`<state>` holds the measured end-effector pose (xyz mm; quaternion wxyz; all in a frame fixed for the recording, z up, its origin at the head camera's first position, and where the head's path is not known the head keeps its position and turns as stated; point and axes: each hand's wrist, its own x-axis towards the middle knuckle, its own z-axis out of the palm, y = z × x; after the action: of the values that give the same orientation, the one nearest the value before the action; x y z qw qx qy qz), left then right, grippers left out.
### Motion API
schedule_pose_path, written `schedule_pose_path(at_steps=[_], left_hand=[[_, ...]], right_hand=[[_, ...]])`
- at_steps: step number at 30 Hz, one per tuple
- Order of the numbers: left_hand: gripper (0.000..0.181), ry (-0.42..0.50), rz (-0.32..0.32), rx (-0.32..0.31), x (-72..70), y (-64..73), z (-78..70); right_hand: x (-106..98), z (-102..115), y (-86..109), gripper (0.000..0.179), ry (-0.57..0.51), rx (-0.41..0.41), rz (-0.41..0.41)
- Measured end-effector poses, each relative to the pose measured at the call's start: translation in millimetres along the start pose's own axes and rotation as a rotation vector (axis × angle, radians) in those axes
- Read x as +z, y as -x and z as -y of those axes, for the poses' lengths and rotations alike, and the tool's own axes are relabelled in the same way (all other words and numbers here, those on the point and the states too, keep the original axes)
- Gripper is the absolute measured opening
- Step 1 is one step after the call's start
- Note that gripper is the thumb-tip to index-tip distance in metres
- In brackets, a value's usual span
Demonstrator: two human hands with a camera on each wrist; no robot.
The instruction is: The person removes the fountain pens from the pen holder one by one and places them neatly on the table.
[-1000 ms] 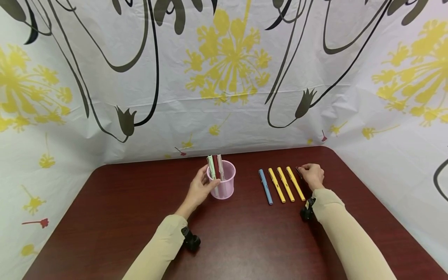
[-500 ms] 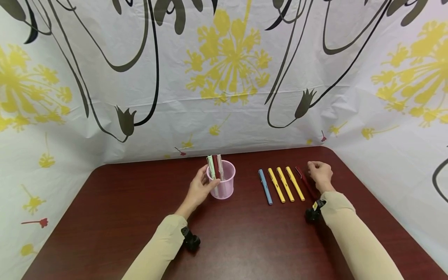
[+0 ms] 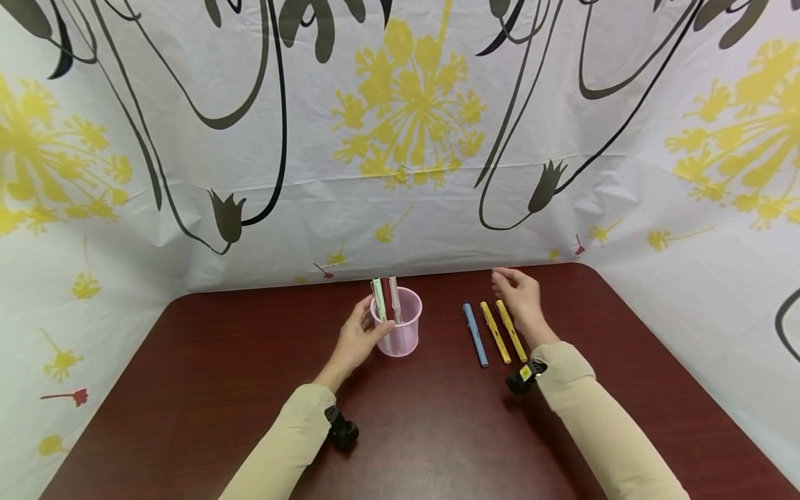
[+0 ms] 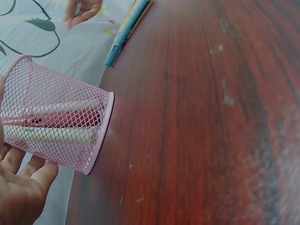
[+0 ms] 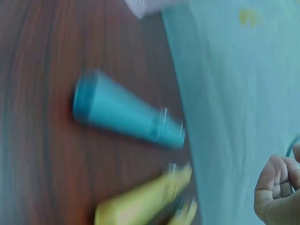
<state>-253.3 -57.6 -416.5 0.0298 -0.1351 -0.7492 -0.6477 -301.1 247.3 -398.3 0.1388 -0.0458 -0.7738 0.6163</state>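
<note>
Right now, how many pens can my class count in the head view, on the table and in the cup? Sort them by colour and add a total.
Yellow pens: 2
Blue pen: 1
Light green pen: 1
Dark red pen: 1
Pale pinkish pen: 1
Total in view: 6; the right hand and sleeve could hide others.

A pink mesh cup stands upright, held round its left side by the left hand. Inside the cup, toward its left, three pens stand clip end up — a pale green pen, a dark red pen and a pale pinkish pen. Right of the cup a blue pen lies flat, and farther right of it — roughly parallel — lie two yellow pens. The right hand, well apart from the cup, is nearest the yellow pens.
</note>
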Motion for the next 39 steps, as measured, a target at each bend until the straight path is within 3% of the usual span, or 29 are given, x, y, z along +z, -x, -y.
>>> schedule_pose_path(at_steps=[7,16,29,39], left_hand=[[0.066,-0.006,0.001,0.005,-0.9,1.5,-3.2],[0.066,0.009,0.000,0.002,-1.1,2.2,-3.7],[0.066,0.013,0.011,0.008,-1.6,2.3,-4.4],[0.065,-0.006,0.013,0.007,-2.6,2.9,-6.8]], right_hand=[[52,28,5.8,0.034,-0.031,-0.109,0.207],[93,38,-3.1,0.032,0.077,-0.168,0.449],[116,39,-11.9,0.036,0.099,-0.156,0.595],[124,36,-15.7,0.033,0.116,-0.114,0.620]])
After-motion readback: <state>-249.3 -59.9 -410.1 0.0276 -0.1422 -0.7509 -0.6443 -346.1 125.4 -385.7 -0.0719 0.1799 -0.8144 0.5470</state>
